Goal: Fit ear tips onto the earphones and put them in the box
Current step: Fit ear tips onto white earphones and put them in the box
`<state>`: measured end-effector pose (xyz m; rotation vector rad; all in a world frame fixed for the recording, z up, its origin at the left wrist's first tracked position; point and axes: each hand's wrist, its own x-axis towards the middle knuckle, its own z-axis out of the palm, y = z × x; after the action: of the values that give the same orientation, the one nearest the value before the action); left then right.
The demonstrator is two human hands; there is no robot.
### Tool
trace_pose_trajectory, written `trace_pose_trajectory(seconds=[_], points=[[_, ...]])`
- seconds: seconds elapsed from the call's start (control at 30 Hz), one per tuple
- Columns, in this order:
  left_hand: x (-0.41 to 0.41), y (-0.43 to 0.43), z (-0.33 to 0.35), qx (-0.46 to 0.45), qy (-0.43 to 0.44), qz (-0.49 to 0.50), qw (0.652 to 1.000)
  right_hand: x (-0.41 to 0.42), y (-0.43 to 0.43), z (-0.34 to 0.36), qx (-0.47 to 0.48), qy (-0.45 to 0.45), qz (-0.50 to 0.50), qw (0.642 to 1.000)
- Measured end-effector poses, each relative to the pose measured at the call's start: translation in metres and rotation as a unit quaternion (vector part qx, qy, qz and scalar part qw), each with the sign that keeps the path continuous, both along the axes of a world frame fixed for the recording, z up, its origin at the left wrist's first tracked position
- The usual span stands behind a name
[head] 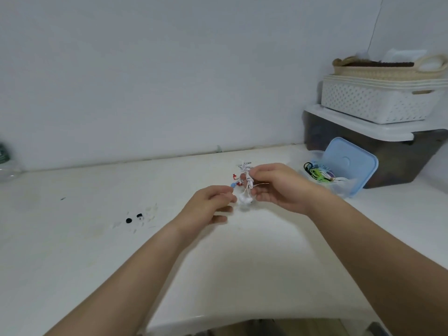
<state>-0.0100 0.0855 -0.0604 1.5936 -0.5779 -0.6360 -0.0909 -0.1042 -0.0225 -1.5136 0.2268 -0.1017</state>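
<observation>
My right hand (pixel 278 187) grips a coiled bundle of white earphones (pixel 248 181) above the white table; its white earbuds (pixel 245 201) hang down between my hands. My left hand (pixel 208 204) sits just left of the earbuds, thumb and forefinger pinched near them; whether it holds an ear tip I cannot tell. Behind the bundle lie red and blue earphone pieces (pixel 236 181). Two black ear tips (pixel 134 218) and several clear ones (pixel 148 214) lie to the left. The clear box (pixel 339 187) with a raised blue lid (pixel 349 163) holds green and black earphones (pixel 318 174).
A dark storage bin (pixel 378 151) with a white lid stands at the back right, with a white lattice basket (pixel 373 103) and a woven basket (pixel 388 69) stacked on it. A clear bottle (pixel 7 163) is at the far left. The table's front edge (pixel 194 318) is near my body.
</observation>
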Motion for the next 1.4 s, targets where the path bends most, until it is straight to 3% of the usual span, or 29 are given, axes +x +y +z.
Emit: trace_pose_trajectory(seconds=[0.07,0.17,0.27,0.4,0.53,0.7,0.77,0.87,0.93,1.03,1.2,1.4], points=[[-0.004,0.003,0.003,-0.060,0.104,-0.030,0.992,0.008,0.012,0.001,0.048,-0.012,0.007,0.999],[-0.004,0.012,0.005,-0.131,0.177,-0.035,0.975,0.018,0.028,-0.001,0.087,-0.017,0.016,0.996],[0.004,0.022,0.002,-0.163,0.189,-0.010,0.968,0.026,0.039,-0.004,0.125,-0.021,0.022,0.992],[0.026,0.040,-0.009,-0.133,0.145,0.062,0.978,0.041,0.055,-0.014,0.123,-0.008,0.016,0.992],[0.043,0.053,-0.015,-0.086,0.072,0.110,0.988,0.051,0.062,-0.030,-0.031,0.035,0.010,0.999],[0.047,0.050,-0.027,-0.016,-0.038,0.121,0.992,0.055,0.063,-0.046,-0.201,0.066,0.005,0.977],[0.045,0.046,-0.031,0.006,-0.075,0.111,0.991,0.058,0.059,-0.046,-0.312,0.061,-0.014,0.948],[0.042,0.042,-0.034,0.016,-0.101,0.104,0.989,0.061,0.054,-0.043,-0.479,0.055,-0.049,0.875],[0.040,0.041,-0.033,0.028,-0.129,0.111,0.985,0.061,0.054,-0.041,-0.514,0.015,-0.058,0.856],[0.040,0.040,-0.034,0.024,-0.140,0.127,0.982,0.060,0.058,-0.040,-0.455,-0.041,-0.020,0.889],[0.038,0.041,-0.033,-0.006,-0.161,0.144,0.976,0.066,0.062,-0.049,-0.396,-0.019,0.001,0.918],[0.033,0.037,-0.028,0.024,-0.227,0.159,0.961,0.070,0.062,-0.042,-0.310,-0.006,-0.010,0.951]])
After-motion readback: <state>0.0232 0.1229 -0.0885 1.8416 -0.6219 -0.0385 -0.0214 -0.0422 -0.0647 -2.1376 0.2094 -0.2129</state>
